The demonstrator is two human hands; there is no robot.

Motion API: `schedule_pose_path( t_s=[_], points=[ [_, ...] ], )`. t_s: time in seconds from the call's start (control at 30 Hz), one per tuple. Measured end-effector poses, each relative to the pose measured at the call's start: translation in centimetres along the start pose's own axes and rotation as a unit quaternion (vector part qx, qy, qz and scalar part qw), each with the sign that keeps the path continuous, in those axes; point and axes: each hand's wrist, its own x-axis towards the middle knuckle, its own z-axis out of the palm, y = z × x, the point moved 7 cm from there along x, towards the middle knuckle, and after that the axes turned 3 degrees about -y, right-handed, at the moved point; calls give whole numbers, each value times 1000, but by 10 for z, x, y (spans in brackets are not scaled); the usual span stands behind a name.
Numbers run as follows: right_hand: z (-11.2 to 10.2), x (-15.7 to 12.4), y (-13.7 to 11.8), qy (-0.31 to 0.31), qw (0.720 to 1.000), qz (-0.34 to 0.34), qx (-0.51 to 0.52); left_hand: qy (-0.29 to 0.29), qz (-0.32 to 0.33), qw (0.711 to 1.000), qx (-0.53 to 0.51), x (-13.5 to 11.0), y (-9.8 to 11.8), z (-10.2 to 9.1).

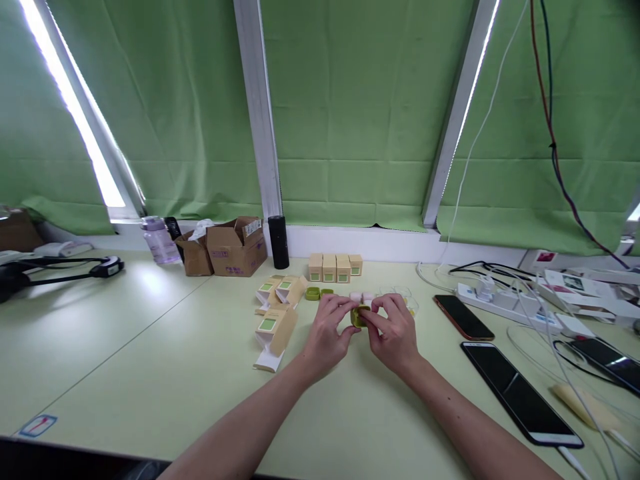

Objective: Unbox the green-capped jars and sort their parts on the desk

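Observation:
Both my hands meet over the middle of the pale green table. My left hand and my right hand pinch a small olive-green round container between their fingertips. Just behind the hands lie two small green lids or jars and some small pale pink and clear pieces. A row of several closed tan boxes stands farther back. Left of my left hand lie opened tan cartons with green labels.
Brown cardboard boxes, a black cylinder and a clear bottle stand by the window sill. Phones lie at the right beside a power strip with cables. A black device rests at far left.

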Motion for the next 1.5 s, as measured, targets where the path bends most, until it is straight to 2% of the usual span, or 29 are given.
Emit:
schedule_pose_path(
  t_s=[0.47, 1.5],
  points=[
    [0, 2, -4, 0, 1000, 9, 6, -7, 30, 999, 23, 0, 5, 0],
    [-5, 4, -11, 23, 999, -32, -2, 8, 38, 995, 87, 1, 5, -3]
  ],
)
